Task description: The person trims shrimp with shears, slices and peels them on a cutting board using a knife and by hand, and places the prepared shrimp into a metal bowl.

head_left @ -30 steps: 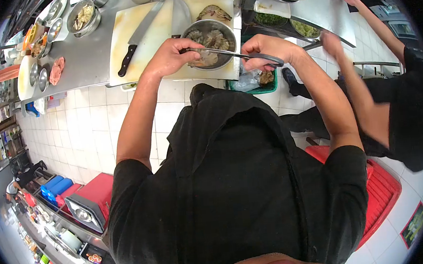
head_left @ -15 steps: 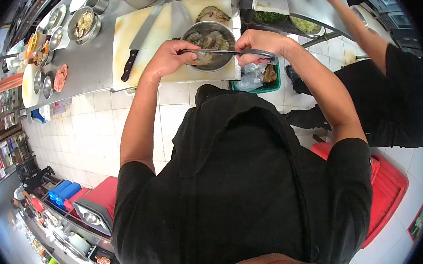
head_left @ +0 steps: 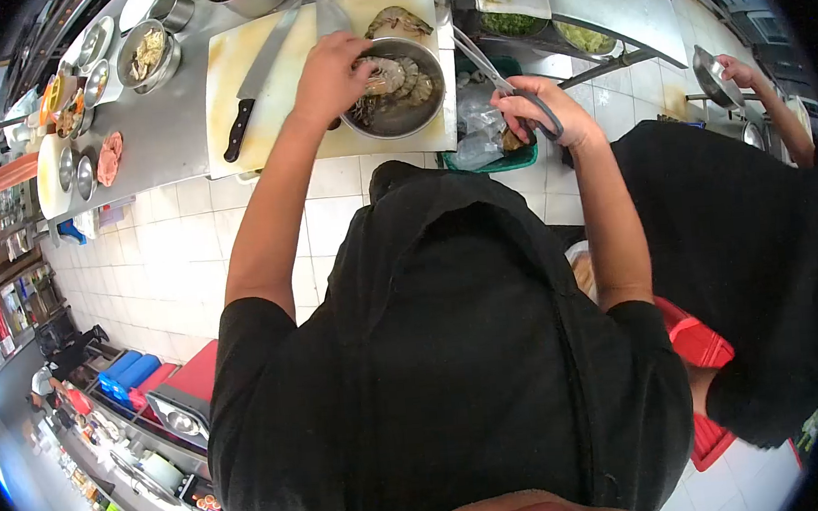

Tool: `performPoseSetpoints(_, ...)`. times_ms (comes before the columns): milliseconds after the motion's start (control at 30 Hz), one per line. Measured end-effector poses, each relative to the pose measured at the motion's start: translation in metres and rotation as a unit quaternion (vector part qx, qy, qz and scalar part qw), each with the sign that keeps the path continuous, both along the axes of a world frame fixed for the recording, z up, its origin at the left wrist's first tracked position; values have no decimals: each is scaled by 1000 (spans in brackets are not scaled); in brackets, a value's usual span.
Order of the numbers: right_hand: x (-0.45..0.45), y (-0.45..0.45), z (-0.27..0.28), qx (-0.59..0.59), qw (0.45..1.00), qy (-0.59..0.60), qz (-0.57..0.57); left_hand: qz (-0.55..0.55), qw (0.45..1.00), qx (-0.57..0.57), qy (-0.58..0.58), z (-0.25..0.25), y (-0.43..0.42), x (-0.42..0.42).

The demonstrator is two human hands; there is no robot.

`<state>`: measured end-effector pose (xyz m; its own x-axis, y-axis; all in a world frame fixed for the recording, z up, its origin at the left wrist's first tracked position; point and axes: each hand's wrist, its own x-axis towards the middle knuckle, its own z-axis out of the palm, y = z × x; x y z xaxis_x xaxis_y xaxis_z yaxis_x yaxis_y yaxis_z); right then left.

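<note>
My left hand [head_left: 333, 79] is at the left rim of a metal bowl [head_left: 418, 125], its fingers curled and closed on a pale shrimp [head_left: 382, 77]. More raw grey shrimp [head_left: 418, 87] lie in the bowl, which stands on a white cutting board [head_left: 224, 97]. My right hand [head_left: 552, 115] grips a pair of scissors [head_left: 540, 115] by the dark handles, right of the board. The scissor blades point up and left, away from the bowl. Another whole shrimp [head_left: 397, 21] lies on the board behind the bowl.
A black-handled knife [head_left: 257, 90] and a broad blade [head_left: 331, 17] lie on the board. Below the right edge stands a green bin [head_left: 521, 158] with plastic bags. Several metal bowls of food stand left and behind. At right, a co-worker [head_left: 717, 260] in black holds a metal bowl [head_left: 717, 77].
My right hand has moved the scissors right, away from above the bowl. My left hand has shifted to the shrimp inside the bowl. The co-worker has bent down and now holds a bowl.
</note>
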<state>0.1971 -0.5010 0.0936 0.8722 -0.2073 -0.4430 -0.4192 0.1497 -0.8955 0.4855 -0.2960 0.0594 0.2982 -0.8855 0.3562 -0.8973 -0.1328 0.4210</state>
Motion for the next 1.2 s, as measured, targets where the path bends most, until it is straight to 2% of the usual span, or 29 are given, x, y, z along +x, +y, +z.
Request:
performPoseSetpoints(67, -10, 11, -6, 18, 999, -12, -28, -26, 999, -35, -24, 1, -7, -19)
performPoseSetpoints(167, -21, 18, -22, 38, 998, -11, -40, -78, 993, 72, -46, -10, -17, -41)
performPoseSetpoints(267, -22, 25, -26, 58, 997, 2, -44, -56, 988, 122, -82, -32, -25, -50)
performPoseSetpoints(500, -9, 34, -33, 60, 997, -11, -55, -4, 957, 258, -134, -26, -39, -53)
performPoseSetpoints(600, -10, 32, -45, 52, 998, -14, -38, 11, 964, 230, -132, -33, -39, -51)
performPoseSetpoints(700, -11, 31, -46, 57, 997, -19, -45, 39, 957, 269, -105, -27, -40, -51)
performPoseSetpoints(800, -13, 28, -45, 62, 996, -24, -55, 76, 976, 206, -7, -32, -33, -43)
performPoseSetpoints(900, -11, 24, -44, 52, 993, -71, -79, 92, 961, 125, 229, -30, -26, -26)
performPoseSetpoints(933, -8, 25, -42, 45, 989, -97, -103, 61, 946, 59, 313, -27, -23, -23)
performPoseSetpoints(967, -3, 27, -40, 39, 984, -121, -127, 57, 909, 31, 411, -24, -19, -20)
performPoseSetpoints(1033, 29, 32, -31, 30, 962, -196, -190, 50, 804, -28, 592, 11, -17, -26)
performPoseSetpoints(1067, 43, 31, -34, 40, 957, -215, -189, 36, 786, -27, 617, 29, -17, -32)
performPoseSetpoints(1167, 86, 37, -46, 20, 947, -256, -193, 20, 720, -67, 691, 38, -19, -40)
performPoseSetpoints(1200, 94, 40, -43, 24, 949, -254, -185, 17, 713, -78, 696, 39, -20, -42)
